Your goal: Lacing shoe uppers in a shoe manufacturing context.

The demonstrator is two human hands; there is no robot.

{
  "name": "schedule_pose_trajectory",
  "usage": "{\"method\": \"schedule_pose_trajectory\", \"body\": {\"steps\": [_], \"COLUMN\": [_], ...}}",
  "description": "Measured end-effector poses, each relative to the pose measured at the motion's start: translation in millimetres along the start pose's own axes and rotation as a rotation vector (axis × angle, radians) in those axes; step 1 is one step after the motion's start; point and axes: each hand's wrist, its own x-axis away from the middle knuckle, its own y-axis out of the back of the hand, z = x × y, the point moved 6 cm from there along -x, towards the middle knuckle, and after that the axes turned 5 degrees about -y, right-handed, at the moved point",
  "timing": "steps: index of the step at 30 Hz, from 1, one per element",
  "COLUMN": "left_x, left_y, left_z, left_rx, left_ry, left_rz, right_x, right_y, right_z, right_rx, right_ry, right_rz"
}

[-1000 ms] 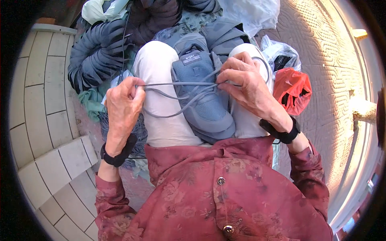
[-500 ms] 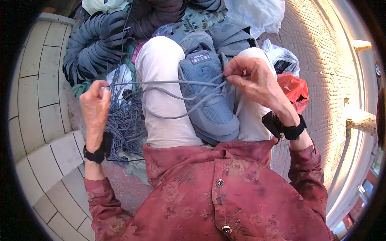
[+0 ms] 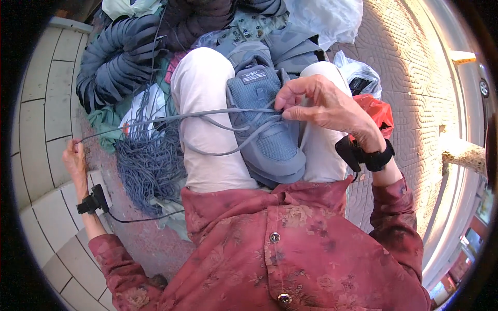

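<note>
A blue-grey shoe upper (image 3: 277, 144) lies between my knees, toe toward me, with a label on its tongue. One long grey shoelace (image 3: 150, 121) runs taut from the shoe across my left knee. Out at far left, my left hand (image 3: 76, 159) pinches its end. Over the shoe's lacing area, my right hand (image 3: 320, 106) holds the lace between thumb and fingers; the exact eyelet is hidden. Another length of the lace hangs in a loop over my left thigh. Both wrists wear black straps with small black devices.
Left of my knee is a tangled heap of grey laces (image 3: 148, 168). Coiled stacks of dark shoe parts (image 3: 116, 62) and further uppers (image 3: 295, 51) lie beyond. At right are a red plastic bag (image 3: 377, 115), a clear bag (image 3: 358, 78) and textured paving. Pale tiles line the left.
My left hand has moved outward and toward me, drawing the lace out longer and tighter. My right hand has shifted slightly left and down over the shoe.
</note>
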Motion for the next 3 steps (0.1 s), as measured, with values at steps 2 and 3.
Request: {"method": "schedule_pose_trajectory", "body": {"steps": [2,3], "left_x": [-0.7,-0.1], "left_y": [-0.5,-1.1], "left_z": [5.5,6.6], "left_rx": [0.040,0.079], "left_ry": [0.018,0.037], "left_rz": [0.015,0.027], "right_x": [-1.6,-1.9], "right_y": [-3.2,-4.1], "right_z": [-0.7,-1.1], "right_rx": [0.072,0.146], "right_ry": [-0.019,-0.034], "right_rz": [-0.005,-0.009]}}
